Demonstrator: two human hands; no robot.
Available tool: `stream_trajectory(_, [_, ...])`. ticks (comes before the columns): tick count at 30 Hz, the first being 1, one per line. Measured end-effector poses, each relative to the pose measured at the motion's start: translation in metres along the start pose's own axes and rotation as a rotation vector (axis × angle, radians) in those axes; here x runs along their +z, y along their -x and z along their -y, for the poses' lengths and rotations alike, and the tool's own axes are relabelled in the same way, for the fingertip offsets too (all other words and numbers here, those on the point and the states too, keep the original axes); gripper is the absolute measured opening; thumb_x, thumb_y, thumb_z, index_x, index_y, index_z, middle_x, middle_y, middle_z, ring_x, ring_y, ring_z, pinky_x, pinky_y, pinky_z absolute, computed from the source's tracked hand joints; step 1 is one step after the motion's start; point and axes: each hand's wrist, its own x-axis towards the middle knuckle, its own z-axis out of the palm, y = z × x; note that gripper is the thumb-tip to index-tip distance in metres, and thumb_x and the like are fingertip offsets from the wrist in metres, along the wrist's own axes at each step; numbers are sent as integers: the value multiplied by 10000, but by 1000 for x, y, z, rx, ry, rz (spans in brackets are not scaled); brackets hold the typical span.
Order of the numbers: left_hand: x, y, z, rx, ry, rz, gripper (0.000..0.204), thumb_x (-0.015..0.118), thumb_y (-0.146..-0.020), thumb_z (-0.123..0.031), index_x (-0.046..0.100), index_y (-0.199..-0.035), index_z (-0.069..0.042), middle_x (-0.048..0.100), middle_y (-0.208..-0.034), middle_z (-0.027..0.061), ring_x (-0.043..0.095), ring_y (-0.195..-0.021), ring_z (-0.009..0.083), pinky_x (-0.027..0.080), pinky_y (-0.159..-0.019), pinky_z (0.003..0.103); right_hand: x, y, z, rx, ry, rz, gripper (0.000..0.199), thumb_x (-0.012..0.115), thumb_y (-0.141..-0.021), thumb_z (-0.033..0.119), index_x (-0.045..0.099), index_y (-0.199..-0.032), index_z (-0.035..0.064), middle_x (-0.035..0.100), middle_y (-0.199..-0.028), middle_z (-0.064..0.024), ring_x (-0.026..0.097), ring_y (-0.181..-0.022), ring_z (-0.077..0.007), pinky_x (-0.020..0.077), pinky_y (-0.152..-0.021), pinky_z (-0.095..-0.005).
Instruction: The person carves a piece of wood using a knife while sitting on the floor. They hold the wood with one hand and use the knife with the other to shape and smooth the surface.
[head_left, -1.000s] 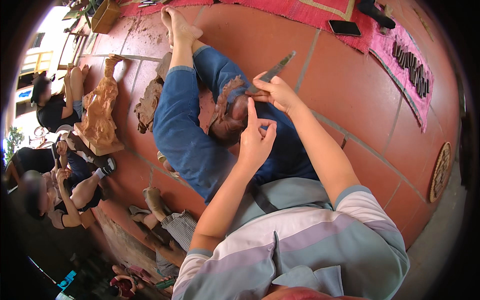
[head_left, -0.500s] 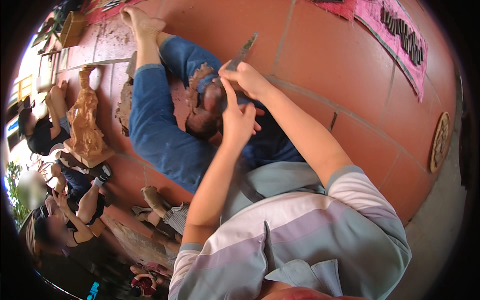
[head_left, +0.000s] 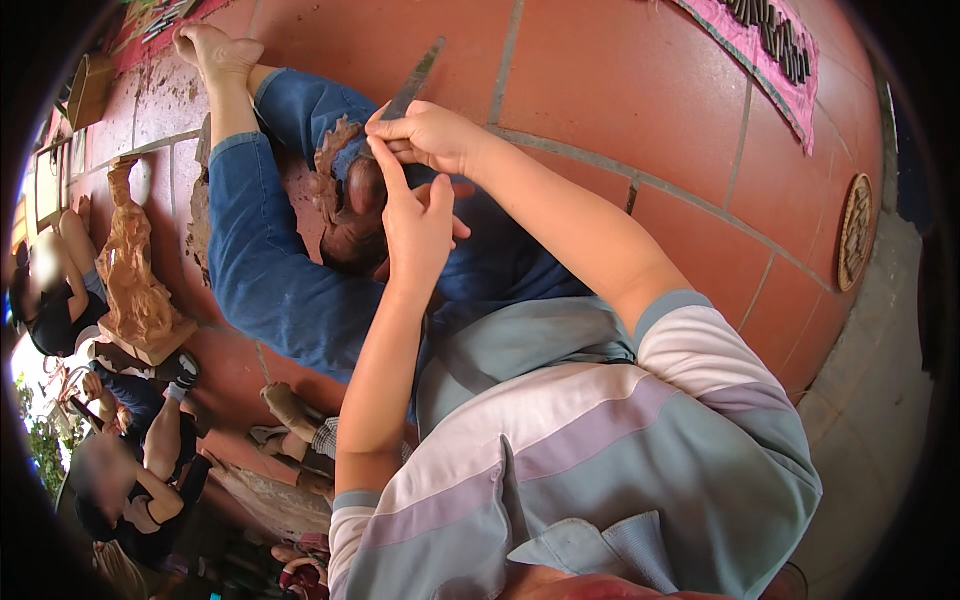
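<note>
A dark brown wood carving [head_left: 350,240], rounded with a jagged edge on one side, rests between my bent legs. My right hand [head_left: 435,138] is closed around a flat metal blade [head_left: 417,75], whose long end sticks up and away past my fingers. The lower end of the tool is hidden by my hands, just beside the carving. My left hand [head_left: 415,225] stretches its index finger up to my right fingertips, with the thumb and other fingers apart. It lies along the right side of the carving and grips nothing that shows.
Dark slim tools lie on a pink cloth [head_left: 770,50] at the far right. A round woven tray [head_left: 855,232] stands near the right edge. To the left is a tall light-brown wood carving [head_left: 135,265], with other people seated beyond it. Red tiles [head_left: 590,80] cover the floor.
The view has turned, so the floor, legs and carving sit further left in the picture. My hands keep nearly the same pose at the carving, the blade still in my right one.
</note>
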Motion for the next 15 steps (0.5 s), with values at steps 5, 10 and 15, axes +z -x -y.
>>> stream_trajectory(5, [-7, -25, 15, -99, 143, 90, 797, 454, -946, -97, -137, -1481, -95, 693, -847, 157, 552, -440, 113, 383, -345, 193, -8, -14, -2, 27, 183, -81, 141, 637, -885, 131, 590, -954, 17, 624, -898, -86, 638, -877, -189, 551, -800, -359])
stream_trajectory(10, [-2, 8, 10, 28, 78, -37, 864, 486, -913, -83, -176, -1469, -86, 686, -782, 130, 574, -440, 120, 396, -350, 195, 16, 9, -2, -240, 471, -51, 139, 636, -877, 136, 592, -940, 20, 608, -854, -64, 599, -828, -133, 527, -724, -289])
stream_trajectory(15, [-11, -30, 14, -75, 105, 95, 863, 484, -914, -104, -182, -1461, -61, 693, -824, 147, 580, -443, 136, 399, -347, 212, -6, -7, 4, -80, 491, -125, 155, 608, -902, 140, 556, -961, 6, 615, -916, -82, 622, -835, -150, 536, -709, -306])
